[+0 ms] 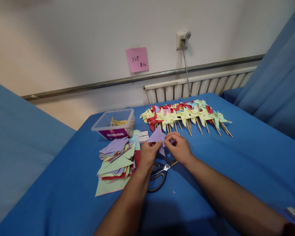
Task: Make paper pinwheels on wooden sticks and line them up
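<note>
A purple paper pinwheel piece (157, 135) is held up above the table between both hands, its points partly folded. My left hand (148, 154) grips its lower left part with the thumb on top. At its right side, my right hand (179, 146) pinches near the middle; whether a pin is between those fingers is too small to tell. Beneath the hands lie scissors (157, 178) with dark handles, partly covered by the left wrist. Stacks of cut coloured paper (116, 164) lie to the left of my left hand.
Finished pinwheels (184, 114) on sticks lie in rows at the back. A clear plastic tub (113, 126) holds thin sticks (118, 122). Small white boxes (144, 136) stand beside it. The blue-covered table (211, 183) meets a wall with a radiator (199, 86); blue curtains (280, 75) hang at the sides.
</note>
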